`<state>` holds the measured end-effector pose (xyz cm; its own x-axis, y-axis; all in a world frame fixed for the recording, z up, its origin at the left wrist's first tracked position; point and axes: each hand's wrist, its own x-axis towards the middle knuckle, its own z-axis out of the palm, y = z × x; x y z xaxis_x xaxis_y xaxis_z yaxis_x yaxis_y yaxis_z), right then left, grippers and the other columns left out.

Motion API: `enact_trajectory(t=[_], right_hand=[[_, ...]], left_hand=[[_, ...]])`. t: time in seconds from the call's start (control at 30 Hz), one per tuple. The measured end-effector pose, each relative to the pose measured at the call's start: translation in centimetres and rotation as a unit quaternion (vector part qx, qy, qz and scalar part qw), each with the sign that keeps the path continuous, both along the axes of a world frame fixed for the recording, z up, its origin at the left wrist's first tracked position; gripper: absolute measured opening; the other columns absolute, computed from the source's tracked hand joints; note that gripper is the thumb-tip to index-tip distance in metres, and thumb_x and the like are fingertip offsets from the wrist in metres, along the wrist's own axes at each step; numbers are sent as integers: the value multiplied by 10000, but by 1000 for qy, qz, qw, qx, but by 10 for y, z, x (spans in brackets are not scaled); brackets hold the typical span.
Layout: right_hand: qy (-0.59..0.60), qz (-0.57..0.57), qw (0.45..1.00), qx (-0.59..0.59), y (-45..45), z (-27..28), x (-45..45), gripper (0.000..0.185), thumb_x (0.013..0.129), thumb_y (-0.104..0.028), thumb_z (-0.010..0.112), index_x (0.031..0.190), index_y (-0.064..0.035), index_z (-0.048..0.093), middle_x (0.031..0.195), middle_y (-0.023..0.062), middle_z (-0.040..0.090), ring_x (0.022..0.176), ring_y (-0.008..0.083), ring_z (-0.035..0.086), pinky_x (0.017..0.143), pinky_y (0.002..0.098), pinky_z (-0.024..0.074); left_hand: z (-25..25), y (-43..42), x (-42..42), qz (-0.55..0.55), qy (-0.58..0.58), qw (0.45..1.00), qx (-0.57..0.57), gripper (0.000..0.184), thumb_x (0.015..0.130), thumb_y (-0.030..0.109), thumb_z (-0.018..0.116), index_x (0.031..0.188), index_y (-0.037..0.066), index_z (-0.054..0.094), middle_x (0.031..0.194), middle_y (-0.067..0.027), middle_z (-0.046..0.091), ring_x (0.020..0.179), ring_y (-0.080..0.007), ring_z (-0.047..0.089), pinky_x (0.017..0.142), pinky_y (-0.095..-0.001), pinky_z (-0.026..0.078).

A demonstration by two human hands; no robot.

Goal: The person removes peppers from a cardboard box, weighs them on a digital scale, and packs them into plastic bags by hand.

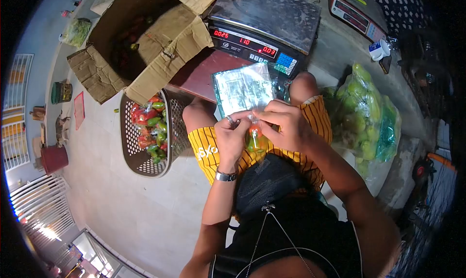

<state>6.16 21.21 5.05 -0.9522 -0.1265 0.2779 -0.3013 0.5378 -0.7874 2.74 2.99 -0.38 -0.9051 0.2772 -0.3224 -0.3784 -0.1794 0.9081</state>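
Note:
A small clear plastic bag of red and green peppers [256,142] hangs over my lap. My left hand [232,136] is closed on its gathered neck, the thumb and forefinger pinched together. From the other side my right hand [285,124] pinches the same neck, its fingertips almost touching the left ones. Just beyond my hands, between my knees, lies a flat stack of shiny clear plastic bags [244,88]. The exact hold at the bag's neck is partly hidden by my fingers.
A digital scale [264,18] stands ahead beside an open cardboard box [165,59] with peppers inside. At left, a plastic basket [127,147] holds several bagged peppers. Right are a large bag of green vegetables [364,113], a mug [378,50] and a second scale [353,17].

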Motion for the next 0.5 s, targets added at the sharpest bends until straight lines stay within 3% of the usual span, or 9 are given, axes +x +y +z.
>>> enact_trajectory(t=[0.23,0.37,0.47,0.5], right_hand=[[-100,-23,986,-131,6,-15,-2,253,864,-45,755,1095,58,747,836,125,692,642,157,640,584,283,483],[-135,-32,976,-166,9,-30,3,296,867,5,758,1162,26,746,859,94,694,657,78,598,570,235,448],[-111,-111,987,-41,-6,-12,5,286,871,10,747,1156,20,744,923,112,728,697,107,669,600,243,508],[-89,-116,988,-47,-8,-15,4,291,868,2,741,1159,11,739,946,124,731,726,143,689,626,274,528]], left_hand=[[-5,14,2,63,-24,997,39,143,936,-19,685,1049,-53,765,957,-59,754,814,-89,660,799,-223,528],[0,17,0,27,58,995,-75,107,957,26,677,1013,-46,731,890,-51,737,759,-83,644,699,-231,519],[4,24,-5,-9,123,972,-200,104,968,61,656,997,-32,692,817,-68,704,700,-93,633,613,-250,496],[5,27,-5,-18,140,961,-237,106,970,68,647,1000,-28,679,797,-78,691,683,-100,630,591,-258,487]])
